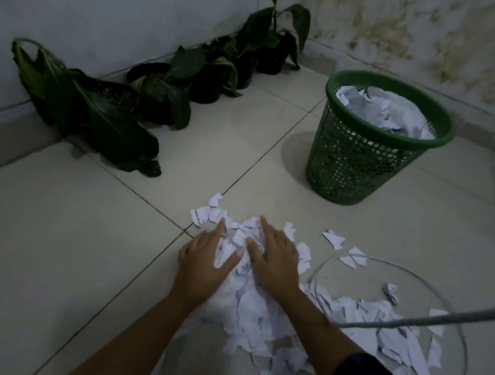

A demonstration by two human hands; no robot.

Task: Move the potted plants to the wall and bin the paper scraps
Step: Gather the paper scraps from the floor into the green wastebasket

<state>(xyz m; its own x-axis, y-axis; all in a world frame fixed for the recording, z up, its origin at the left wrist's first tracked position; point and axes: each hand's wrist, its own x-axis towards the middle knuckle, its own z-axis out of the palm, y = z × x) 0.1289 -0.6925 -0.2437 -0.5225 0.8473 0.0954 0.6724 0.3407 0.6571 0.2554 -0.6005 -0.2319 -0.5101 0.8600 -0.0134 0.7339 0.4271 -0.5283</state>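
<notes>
Paper scraps (261, 308) are pressed under two flat, spread hands, left hand (201, 266) and right hand (275, 259). Perhaps five potted plants (170, 93) are lined along the far-left wall (75, 10); one green bin (376, 139), well filled, is ringed by bare floor tiles (52, 228).

The wastebasket (362, 156) is green with a lattice of small holes. White paper scraps (260, 314) show dark print here and there. Dark green leaves top the black plant pots (204, 89); the floor tiles (52, 228) are pale.

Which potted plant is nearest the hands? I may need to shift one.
The leftmost potted plant, first in the row along the wall, with big leaves drooping onto the floor; the others stand farther back toward the corner.
</notes>
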